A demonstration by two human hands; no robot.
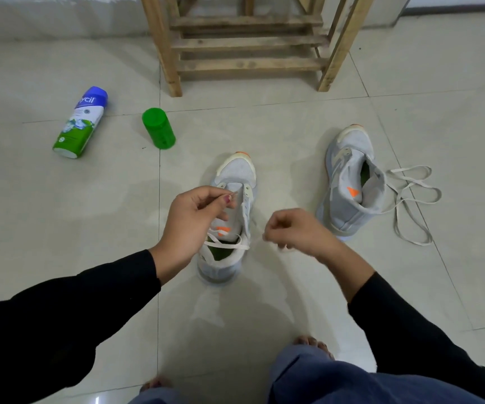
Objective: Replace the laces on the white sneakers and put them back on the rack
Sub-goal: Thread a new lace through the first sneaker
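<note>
The floor [293, 126] is pale beige-grey tile crossed by thin dark grout lines. At its far edge the rack [250, 42] is bare light wood. Toward the left edge the spray can [79, 123] is white with a blue top, a green lower part and an ice-and-leaf print. The cap [158, 128] beside it is bright green. The middle sneaker [237, 173] is pale grey with a cream toe rim, orange tip, orange tongue mark and green insole; its lace [226, 244] is white. The right sneaker [349, 176] matches, and the loose lace [410, 193] is off-white. The sleeves [60, 316] are black, the trousers [352, 383] blue.
</note>
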